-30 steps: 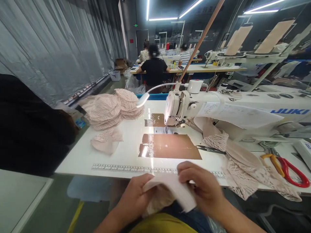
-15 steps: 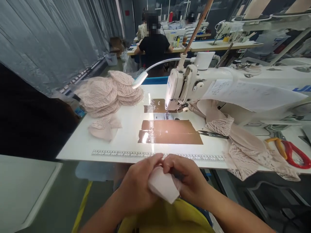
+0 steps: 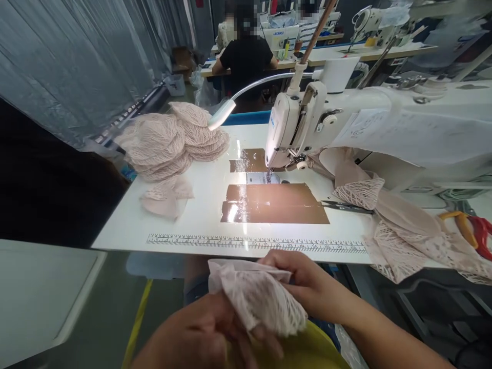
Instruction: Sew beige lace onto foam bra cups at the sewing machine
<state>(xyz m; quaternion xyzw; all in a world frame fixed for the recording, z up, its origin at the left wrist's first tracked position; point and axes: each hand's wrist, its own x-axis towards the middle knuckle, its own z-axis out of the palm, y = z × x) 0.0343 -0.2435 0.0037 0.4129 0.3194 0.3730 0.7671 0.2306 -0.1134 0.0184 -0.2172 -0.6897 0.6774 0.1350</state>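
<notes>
A pale pink lace fabric piece (image 3: 257,294) hangs in front of my lap, just below the near edge of the white sewing table (image 3: 184,225). My right hand (image 3: 303,282) pinches its upper right edge. My left hand (image 3: 203,333) is low and blurred, its fingers under the piece's lower part. The white sewing machine (image 3: 307,123) stands beyond, its needle over a brown taped patch (image 3: 272,204).
A stack of pink lace cups (image 3: 172,138) sits at the table's left, one loose piece (image 3: 165,197) before it. More lace pieces (image 3: 395,225) lie right, by small snips (image 3: 346,206) and red-and-yellow scissors (image 3: 471,229). Another person in black (image 3: 246,56) sits at a far table.
The fabric went from a folded white-faced wad between both hands to an opened piece with its lace side showing. My left hand dropped lower; the view tilted down and toward the machine.
</notes>
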